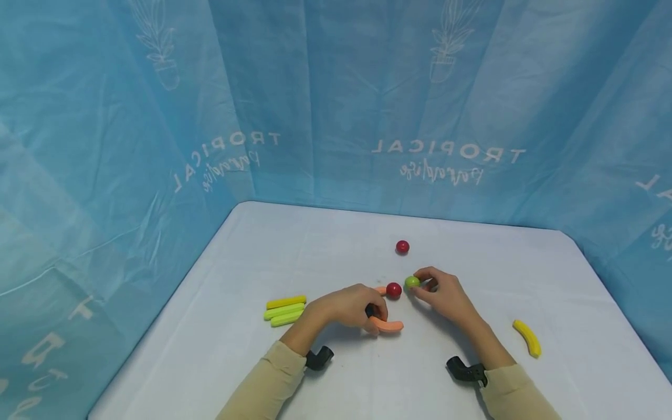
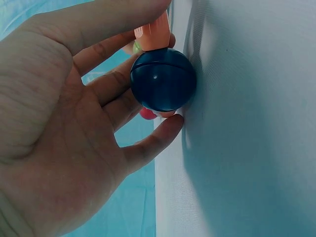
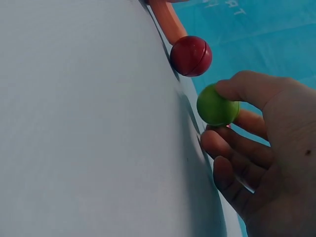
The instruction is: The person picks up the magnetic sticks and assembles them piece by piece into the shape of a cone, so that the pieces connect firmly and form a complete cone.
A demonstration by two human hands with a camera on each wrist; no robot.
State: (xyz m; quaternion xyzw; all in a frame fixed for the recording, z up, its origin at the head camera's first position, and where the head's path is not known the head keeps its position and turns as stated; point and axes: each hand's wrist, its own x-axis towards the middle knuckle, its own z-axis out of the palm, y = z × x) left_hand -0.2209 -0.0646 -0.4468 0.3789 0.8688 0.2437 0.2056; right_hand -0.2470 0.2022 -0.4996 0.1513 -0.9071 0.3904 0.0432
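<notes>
My left hand [image 1: 350, 305] pinches a curved orange sausage-shaped piece [image 1: 387, 325] between thumb and fingers, low over the white table. Under that palm sits a dark blue ball [image 2: 163, 81], against the end of the held piece in the left wrist view. Beyond it, a second orange piece [image 1: 380, 290] is partly hidden by the hand, its far end at a red ball [image 1: 394, 290]. With thumb and fingertips, my right hand [image 1: 443, 293] holds a green ball [image 3: 217, 106] just right of that red ball.
Another red ball [image 1: 402, 247] lies farther back on the white table [image 1: 325, 239]. Left of my left hand are a yellow stick [image 1: 286, 302] and two light green sticks [image 1: 284, 314], side by side. A curved yellow banana-like piece [image 1: 527, 338] lies at the right. Blue curtains [image 1: 336, 105] surround the table.
</notes>
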